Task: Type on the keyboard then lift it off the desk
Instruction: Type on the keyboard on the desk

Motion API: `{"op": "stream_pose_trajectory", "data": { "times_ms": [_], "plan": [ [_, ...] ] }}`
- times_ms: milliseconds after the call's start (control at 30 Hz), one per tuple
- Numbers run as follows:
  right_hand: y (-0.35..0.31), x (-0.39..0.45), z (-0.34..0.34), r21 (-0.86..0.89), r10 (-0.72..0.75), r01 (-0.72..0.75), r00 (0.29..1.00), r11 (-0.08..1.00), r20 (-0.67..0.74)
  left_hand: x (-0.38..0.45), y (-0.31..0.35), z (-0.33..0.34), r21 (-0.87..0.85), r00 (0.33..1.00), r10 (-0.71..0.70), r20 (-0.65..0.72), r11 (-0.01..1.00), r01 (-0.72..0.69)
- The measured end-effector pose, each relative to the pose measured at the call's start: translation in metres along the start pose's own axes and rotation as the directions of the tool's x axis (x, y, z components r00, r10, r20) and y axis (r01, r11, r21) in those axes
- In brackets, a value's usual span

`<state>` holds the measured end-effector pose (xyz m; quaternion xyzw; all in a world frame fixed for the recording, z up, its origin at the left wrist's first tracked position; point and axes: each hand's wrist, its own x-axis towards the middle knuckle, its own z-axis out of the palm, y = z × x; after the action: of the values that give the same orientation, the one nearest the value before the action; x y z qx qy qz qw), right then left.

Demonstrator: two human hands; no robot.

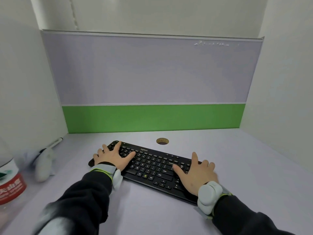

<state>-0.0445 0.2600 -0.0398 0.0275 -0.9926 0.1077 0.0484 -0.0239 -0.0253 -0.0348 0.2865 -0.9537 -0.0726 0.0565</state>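
A black keyboard [149, 167] lies flat on the pale desk [237, 158], angled so its right end is nearer to me. My left hand [113, 156] rests on the keys at its left end, fingers spread. Over the right end, my right hand [198, 172] also lies on the keys with its fingers apart, the thumb pointing toward the middle. Neither hand grips the keyboard. Both wrists wear grey bands over dark sleeves.
A bottle with a red label [10, 184] stands at the near left edge. A white object on a crumpled cloth [44, 165] and a pen [54, 143] lie at the left. A round cable hole [162, 141] sits behind the keyboard. A green-and-grey partition [152, 117] closes the back.
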Motion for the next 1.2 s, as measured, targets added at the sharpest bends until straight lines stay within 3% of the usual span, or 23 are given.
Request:
{"op": "stream_pose_trajectory", "data": {
  "times_ms": [333, 800, 1200],
  "plan": [
    [-0.007, 0.003, -0.004, 0.024, 0.024, -0.024, 0.999, 0.999, 0.024, 0.004, 0.002, -0.003, 0.005, 0.998, -0.053, -0.019, 0.999, 0.053],
    [-0.002, 0.0, -0.02, 0.174, 0.13, -0.129, 0.991, 0.976, 0.001, -0.011, 0.002, -0.005, -0.15, 0.966, -0.245, -0.078, 0.961, 0.232],
    [0.036, -0.006, -0.026, 0.358, 0.087, -0.073, 0.996, 0.931, -0.023, -0.07, 0.007, -0.038, -0.31, 0.972, -0.235, -0.027, 0.926, 0.216]
  ]
}}
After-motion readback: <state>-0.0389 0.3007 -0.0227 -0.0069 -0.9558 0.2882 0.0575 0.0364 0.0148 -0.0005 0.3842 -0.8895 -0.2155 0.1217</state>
